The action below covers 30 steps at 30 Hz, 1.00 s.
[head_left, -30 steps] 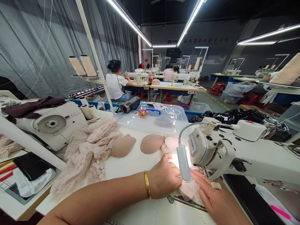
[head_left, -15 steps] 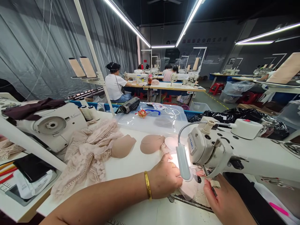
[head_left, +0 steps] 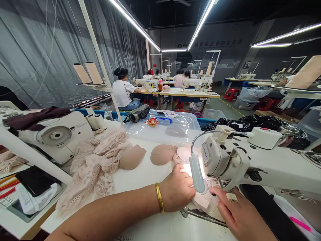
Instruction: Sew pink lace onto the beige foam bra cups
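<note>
My left hand (head_left: 177, 190), with a ring and a gold bangle, has its fingers curled onto pale pink fabric (head_left: 202, 202) on the sewing machine bed. My right hand (head_left: 235, 207) lies at the other side of that fabric, forefinger stretched to its edge and thumb apart. A beige band (head_left: 231, 196) is on one of its fingers; the palm is hidden. The white sewing machine (head_left: 218, 160) stands over the work, and a lit grey lamp (head_left: 197, 174) covers part of it. Beyond my left hand rests a beige moulded cup (head_left: 163, 154).
Another beige cup (head_left: 132, 157) and lace fabric (head_left: 95, 167) lie left on the table. Behind is a clear plastic lid (head_left: 175, 130) bearing a blue handle-shaped piece. A second machine (head_left: 60, 130) stands left. A co-worker (head_left: 123, 88) sits ahead at another table.
My right hand has moved its forefinger forward and left to the fabric edge. A dark slim tool seen at that hand, and a black spot by the fabric, no longer show. My left hand barely moved.
</note>
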Each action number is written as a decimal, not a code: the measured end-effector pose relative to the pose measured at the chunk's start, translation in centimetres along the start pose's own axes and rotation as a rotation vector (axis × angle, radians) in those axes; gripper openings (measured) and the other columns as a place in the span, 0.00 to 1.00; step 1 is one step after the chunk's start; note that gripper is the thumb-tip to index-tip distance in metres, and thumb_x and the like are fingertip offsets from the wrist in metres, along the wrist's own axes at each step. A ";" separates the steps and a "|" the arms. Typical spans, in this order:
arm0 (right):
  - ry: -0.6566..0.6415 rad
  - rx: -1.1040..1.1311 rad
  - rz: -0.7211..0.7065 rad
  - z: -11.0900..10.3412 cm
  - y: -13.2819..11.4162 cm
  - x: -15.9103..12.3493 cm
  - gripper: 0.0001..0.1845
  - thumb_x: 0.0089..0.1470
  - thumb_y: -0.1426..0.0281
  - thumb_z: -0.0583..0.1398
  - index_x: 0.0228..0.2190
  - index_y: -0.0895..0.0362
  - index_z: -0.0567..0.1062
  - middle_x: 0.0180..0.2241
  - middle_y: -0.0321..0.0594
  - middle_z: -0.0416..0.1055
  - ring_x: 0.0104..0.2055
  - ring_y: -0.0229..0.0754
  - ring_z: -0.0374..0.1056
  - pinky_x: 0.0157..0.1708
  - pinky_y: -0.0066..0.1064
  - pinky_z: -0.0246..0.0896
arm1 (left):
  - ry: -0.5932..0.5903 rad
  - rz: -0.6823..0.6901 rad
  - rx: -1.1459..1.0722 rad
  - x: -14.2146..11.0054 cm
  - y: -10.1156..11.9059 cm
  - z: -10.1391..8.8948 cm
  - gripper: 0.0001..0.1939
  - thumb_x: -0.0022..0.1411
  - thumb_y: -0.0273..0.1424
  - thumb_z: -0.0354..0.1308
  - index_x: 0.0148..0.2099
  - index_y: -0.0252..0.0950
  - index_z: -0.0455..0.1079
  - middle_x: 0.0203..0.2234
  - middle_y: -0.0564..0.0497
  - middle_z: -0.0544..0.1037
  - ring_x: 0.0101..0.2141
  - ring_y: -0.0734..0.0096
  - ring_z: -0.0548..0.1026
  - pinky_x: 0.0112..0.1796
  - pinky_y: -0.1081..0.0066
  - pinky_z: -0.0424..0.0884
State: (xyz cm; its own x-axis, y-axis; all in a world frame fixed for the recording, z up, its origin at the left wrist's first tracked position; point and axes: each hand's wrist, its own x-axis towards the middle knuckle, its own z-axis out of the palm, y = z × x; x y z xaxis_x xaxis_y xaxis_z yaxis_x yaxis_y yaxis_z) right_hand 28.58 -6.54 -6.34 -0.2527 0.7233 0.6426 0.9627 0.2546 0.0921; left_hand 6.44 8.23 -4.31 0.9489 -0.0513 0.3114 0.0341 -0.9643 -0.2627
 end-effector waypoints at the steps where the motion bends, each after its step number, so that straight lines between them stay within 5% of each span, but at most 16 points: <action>1: -0.038 0.043 -0.030 -0.3 0.0 0.1 0.15 0.66 0.72 0.52 0.47 0.53 0.76 0.37 0.41 0.81 0.37 0.45 0.80 0.37 0.34 0.76 | 0.001 -0.012 -0.043 -0.1 0.3 -0.2 0.04 0.62 0.24 0.57 0.33 0.35 0.66 0.28 0.53 0.69 0.29 0.70 0.62 0.45 0.53 0.56; 7: -0.347 0.296 -0.068 -1.1 -0.5 0.7 0.14 0.62 0.77 0.53 0.39 0.49 0.75 0.37 0.37 0.78 0.35 0.37 0.77 0.32 0.24 0.73 | -0.011 0.012 -0.196 -0.8 2.3 -1.5 0.08 0.68 0.34 0.58 0.36 0.36 0.69 0.34 0.53 0.73 0.28 0.71 0.63 0.44 0.53 0.57; 14: -0.309 0.311 -0.046 -0.7 -0.9 0.7 0.17 0.63 0.76 0.52 0.45 0.51 0.76 0.34 0.36 0.78 0.28 0.36 0.76 0.28 0.25 0.72 | -0.012 0.006 -0.227 -0.4 1.1 -1.1 0.10 0.68 0.31 0.57 0.32 0.35 0.68 0.32 0.53 0.73 0.30 0.68 0.67 0.45 0.52 0.56; 22: -0.375 0.260 0.112 1.2 -0.6 -0.8 0.21 0.67 0.71 0.52 0.55 0.46 0.77 0.42 0.42 0.81 0.38 0.46 0.81 0.32 0.32 0.74 | -0.046 0.035 -0.212 0.5 -1.2 -0.2 0.08 0.63 0.26 0.59 0.30 0.35 0.69 0.29 0.53 0.73 0.30 0.68 0.67 0.45 0.53 0.56; 30: -0.226 0.205 0.169 3.0 -1.1 -1.7 0.20 0.69 0.67 0.51 0.56 0.45 0.75 0.41 0.41 0.80 0.38 0.44 0.79 0.30 0.31 0.73 | -0.107 0.014 -0.275 1.1 -3.4 0.3 0.10 0.69 0.28 0.56 0.33 0.37 0.73 0.34 0.53 0.79 0.35 0.65 0.72 0.46 0.54 0.57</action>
State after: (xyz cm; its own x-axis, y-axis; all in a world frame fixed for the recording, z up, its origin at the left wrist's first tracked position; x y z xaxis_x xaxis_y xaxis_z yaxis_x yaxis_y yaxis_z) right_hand 27.67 -6.11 -9.84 -0.1281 0.8843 0.4490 0.9592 0.2255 -0.1706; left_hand 7.45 11.55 -3.32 0.9768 -0.0515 0.2077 -0.0517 -0.9987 -0.0045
